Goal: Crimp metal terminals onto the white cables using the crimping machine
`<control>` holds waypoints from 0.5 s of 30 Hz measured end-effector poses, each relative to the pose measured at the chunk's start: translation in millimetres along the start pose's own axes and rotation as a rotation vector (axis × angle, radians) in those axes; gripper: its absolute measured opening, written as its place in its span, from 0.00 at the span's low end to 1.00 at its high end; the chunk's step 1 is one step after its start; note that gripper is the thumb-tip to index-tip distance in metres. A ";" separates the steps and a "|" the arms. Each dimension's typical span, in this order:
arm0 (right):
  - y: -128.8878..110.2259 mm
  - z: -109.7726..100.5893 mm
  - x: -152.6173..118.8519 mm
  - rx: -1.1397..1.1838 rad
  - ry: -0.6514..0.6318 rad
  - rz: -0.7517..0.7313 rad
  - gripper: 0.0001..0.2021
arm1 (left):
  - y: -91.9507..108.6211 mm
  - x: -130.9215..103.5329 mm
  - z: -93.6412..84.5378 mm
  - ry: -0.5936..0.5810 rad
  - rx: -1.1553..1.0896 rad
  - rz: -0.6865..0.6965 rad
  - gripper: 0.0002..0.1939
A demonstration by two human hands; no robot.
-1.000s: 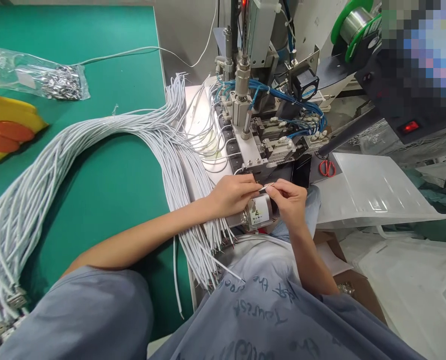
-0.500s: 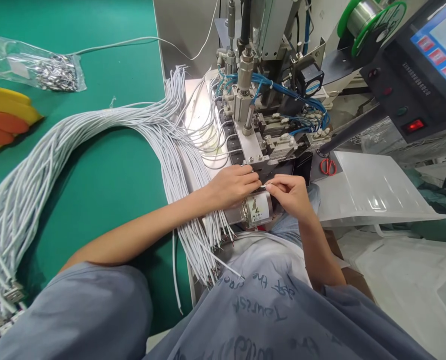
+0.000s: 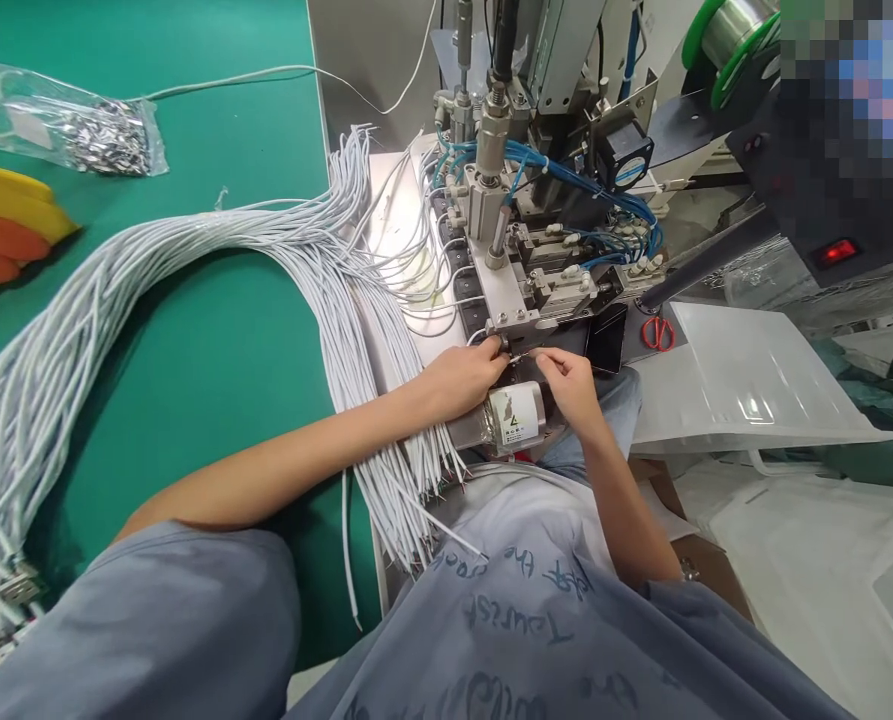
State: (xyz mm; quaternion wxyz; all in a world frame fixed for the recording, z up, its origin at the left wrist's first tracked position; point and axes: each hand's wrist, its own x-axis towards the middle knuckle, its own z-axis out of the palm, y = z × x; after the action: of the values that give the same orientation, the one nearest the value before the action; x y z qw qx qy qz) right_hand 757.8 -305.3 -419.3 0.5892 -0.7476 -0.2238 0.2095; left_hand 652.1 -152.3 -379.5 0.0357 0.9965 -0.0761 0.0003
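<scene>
A thin cable end (image 3: 519, 357) is pinched by the thumb and finger of the left hand (image 3: 465, 378), at the front edge of the machine (image 3: 485, 210); its tip is pointed toward the right hand (image 3: 573, 385). The right thumb and forefinger are brought together beside the tip; whether a wire is gripped there cannot be told. The cable end is placed between both hands, above a motor-like part (image 3: 517, 415) marked with a white label.

The left forearm is laid across a bundle of white cables (image 3: 221, 228), which is spread in an arc over the green table (image 3: 198, 340), with loose ends hung near the person's shirt (image 3: 521, 620). A clear bag of metal parts (image 3: 108, 137) is set on the table, far left, with a yellow-and-orange object (image 3: 11, 235) just below it, cut off by the view edge. Red-handled scissors (image 3: 657, 334) are placed right of the machine, near a black flat object (image 3: 607, 340). A green-rimmed spool (image 3: 735, 40) is mounted at upper right, beside a control box (image 3: 806, 190) with a lit red switch.
</scene>
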 end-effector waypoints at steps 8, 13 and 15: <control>4.4 8.1 11.0 0.103 -0.108 0.101 0.08 | -1.1 2.1 -4.7 -0.100 0.044 0.049 0.18; 4.2 9.0 11.1 0.132 -0.128 0.130 0.08 | -0.6 0.7 -6.5 -0.095 0.042 0.071 0.20; 3.0 8.7 11.0 0.140 -0.142 0.149 0.08 | -0.7 0.2 -6.4 -0.092 0.042 0.075 0.20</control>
State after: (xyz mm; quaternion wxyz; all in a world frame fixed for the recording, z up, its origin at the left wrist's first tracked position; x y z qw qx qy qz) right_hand 762.0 -292.7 -424.6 0.6053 -0.7025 -0.1940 0.3202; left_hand 652.4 -151.2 -373.1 0.0113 0.9924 -0.1147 -0.0426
